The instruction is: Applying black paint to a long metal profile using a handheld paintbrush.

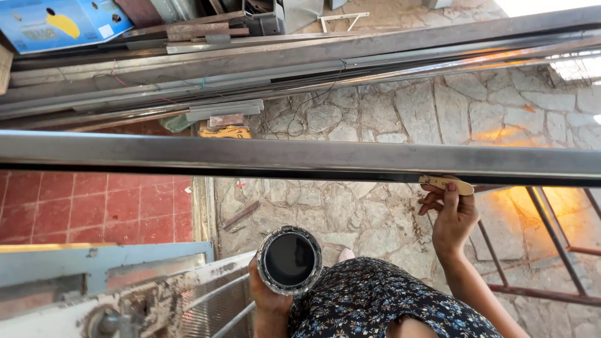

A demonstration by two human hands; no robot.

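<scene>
While the paint tin is gripped in the left hand, the brush handle, pinched by right-hand fingers, is best kept flat along the steel bar.

long grey steel beam runs left to right across the middle. round black paint tin sits near, below it; cream-handled brush touches its right underside. stacked metal bars lie far.

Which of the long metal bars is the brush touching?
The nearest one: the wide dark bar crossing the whole view. The right hand presses a pale-handled brush against its lower edge; the other bars lie stacked beyond it, untouched.
</scene>
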